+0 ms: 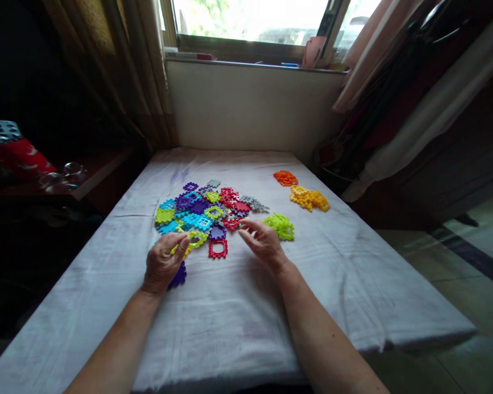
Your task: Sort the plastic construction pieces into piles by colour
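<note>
A mixed pile of flat, notched interlocking plastic tiles, with purple tiles (199,206), blue tiles (192,220) and red tiles (229,196) among them, lies on the cloth-covered table. At the pile's near left edge, my left hand (164,261) pinches a yellow-green tile (198,239) with a hole in its middle. Partly under that hand is a dark purple tile (179,275). My right hand (263,241) hovers at the pile's right side, thumb and fingers slightly apart with nothing visible between them. A red frame tile (218,249) lies between the hands.
Sorted groups sit to the right: lime-green tiles (281,226), yellow-orange tiles (309,197) and orange tiles (285,178). Grey tiles (253,203) lie at the pile's right edge. Beyond the table are a wall and window; a curtain (110,71) hangs left, clothes right.
</note>
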`<state>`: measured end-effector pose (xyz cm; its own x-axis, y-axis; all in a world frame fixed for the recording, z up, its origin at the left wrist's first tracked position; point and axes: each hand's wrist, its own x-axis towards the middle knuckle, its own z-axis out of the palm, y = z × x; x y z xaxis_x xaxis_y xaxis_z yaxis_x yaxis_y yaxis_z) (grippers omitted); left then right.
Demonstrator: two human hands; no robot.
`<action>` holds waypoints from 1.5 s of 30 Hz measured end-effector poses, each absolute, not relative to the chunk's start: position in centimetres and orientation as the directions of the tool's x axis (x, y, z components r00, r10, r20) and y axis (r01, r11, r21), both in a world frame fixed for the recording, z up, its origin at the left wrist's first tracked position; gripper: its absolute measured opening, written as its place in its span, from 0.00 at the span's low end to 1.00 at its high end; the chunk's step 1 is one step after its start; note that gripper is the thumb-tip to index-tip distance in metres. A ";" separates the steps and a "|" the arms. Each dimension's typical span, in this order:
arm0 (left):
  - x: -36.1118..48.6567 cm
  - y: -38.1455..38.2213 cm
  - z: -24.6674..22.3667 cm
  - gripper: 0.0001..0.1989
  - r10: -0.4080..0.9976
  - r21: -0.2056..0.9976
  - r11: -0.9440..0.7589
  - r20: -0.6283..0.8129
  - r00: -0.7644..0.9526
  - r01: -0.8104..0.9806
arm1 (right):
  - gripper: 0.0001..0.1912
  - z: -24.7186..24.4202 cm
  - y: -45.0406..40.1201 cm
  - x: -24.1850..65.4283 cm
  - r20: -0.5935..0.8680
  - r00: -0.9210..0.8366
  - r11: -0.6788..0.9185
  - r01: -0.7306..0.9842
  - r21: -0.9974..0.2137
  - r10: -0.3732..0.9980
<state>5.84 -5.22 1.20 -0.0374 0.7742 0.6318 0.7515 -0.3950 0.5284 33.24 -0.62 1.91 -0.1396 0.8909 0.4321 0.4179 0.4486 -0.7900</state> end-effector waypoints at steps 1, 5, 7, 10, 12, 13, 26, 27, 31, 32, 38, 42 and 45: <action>6.6 -5.3 1.1 0.19 0.785 0.539 -0.422 0.620 -0.005 0.729 | 0.15 1.8 -0.9 32.4 0.417 -0.219 0.471 0.386 -0.793 0.882; 7.9 -5.2 0.7 0.19 0.796 0.563 -0.468 0.603 0.048 0.682 | 0.11 1.4 -1.8 30.2 0.397 -0.369 0.521 0.342 -0.782 0.840; 7.9 -5.1 0.6 0.19 0.811 0.580 -0.448 0.584 0.037 0.680 | 0.08 1.4 -2.0 29.7 0.394 -0.370 0.518 0.344 -0.783 0.841; 7.7 -5.2 0.6 0.20 0.829 0.597 -0.429 0.558 0.033 0.677 | 0.07 1.5 -2.4 29.0 0.367 -0.359 0.484 0.326 -0.812 0.858; 7.8 -5.2 0.7 0.20 0.830 0.599 -0.436 0.556 0.042 0.672 | 0.08 1.8 -2.5 28.8 0.361 -0.356 0.473 0.307 -0.826 0.862; 7.8 -5.2 0.8 0.20 0.833 0.601 -0.436 0.551 0.048 0.669 | 0.08 1.9 -2.4 28.9 0.365 -0.348 0.471 0.300 -0.829 0.864; 5.4 -5.3 1.9 0.21 0.819 0.677 -0.279 0.538 -0.200 0.681 | 0.23 1.7 2.8 40.5 0.209 0.537 -0.073 0.456 -0.887 0.818; 5.3 -5.3 2.0 0.21 0.818 0.679 -0.275 0.537 -0.206 0.680 | 0.22 1.7 2.8 40.4 0.208 0.539 -0.101 0.488 -0.867 0.816; 4.8 -5.3 2.2 0.21 0.808 0.657 -0.259 0.549 -0.214 0.708 | 0.18 1.9 2.6 39.6 0.223 0.517 -0.193 0.632 -0.751 0.826; 4.6 -5.3 2.2 0.21 0.801 0.650 -0.252 0.556 -0.223 0.717 | 0.17 2.0 2.5 39.4 0.223 0.505 -0.207 0.661 -0.722 0.834; 3.2 -5.0 1.7 0.21 0.763 0.661 -0.210 0.571 -0.302 0.720 | 0.17 3.2 1.6 39.4 0.194 0.482 -0.312 0.775 -0.550 0.854; 2.7 -4.5 1.3 0.21 0.752 0.675 -0.194 0.568 -0.334 0.712 | 0.17 5.1 2.7 38.5 0.257 0.310 -0.196 0.901 -0.387 0.915; 2.5 -4.1 1.3 0.20 0.740 0.670 -0.155 0.565 -0.364 0.726 | 0.30 6.6 5.3 36.5 0.151 0.041 -0.015 0.986 -0.169 0.988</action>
